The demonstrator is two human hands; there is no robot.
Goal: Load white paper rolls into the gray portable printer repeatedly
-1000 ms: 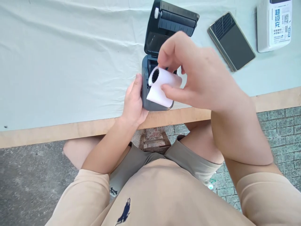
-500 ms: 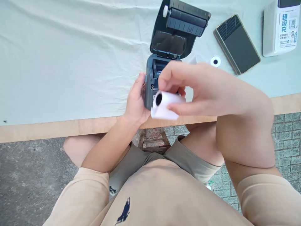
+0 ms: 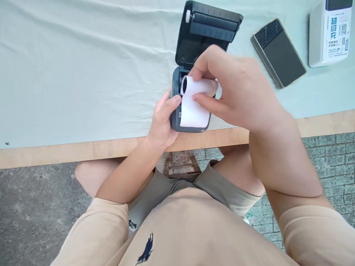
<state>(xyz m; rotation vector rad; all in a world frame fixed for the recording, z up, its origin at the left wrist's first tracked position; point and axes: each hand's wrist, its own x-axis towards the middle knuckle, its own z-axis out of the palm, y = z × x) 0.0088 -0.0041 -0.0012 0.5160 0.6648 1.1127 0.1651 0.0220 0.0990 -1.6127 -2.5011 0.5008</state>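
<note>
A dark portable label printer [image 3: 175,121] stands at the table's front edge with its lid [image 3: 188,44] swung up and back. My left hand [image 3: 165,116] is wrapped round the printer's left side, thumb on its upper edge. Between the thumb and fingers of my right hand [image 3: 235,88] is a white paper roll [image 3: 198,85], held at the printer's open bay. Its loose end hangs toward me over the front of the printer. The roll's dark hollow core faces left. My right hand hides the right part of the bay.
To the right of the printer lies a phone [image 3: 284,53] in a case. Beyond it, at the far right, is a white box-shaped device [image 3: 328,37] with a printed label. A pale cloth [image 3: 83,74] covers the table, whose wooden edge [image 3: 83,150] runs in front of me.
My right hand has carried the paper roll forward, from the printer's front end to its open bay. More of the paper's loose end shows. My left thumb has moved onto the printer's upper edge.
</note>
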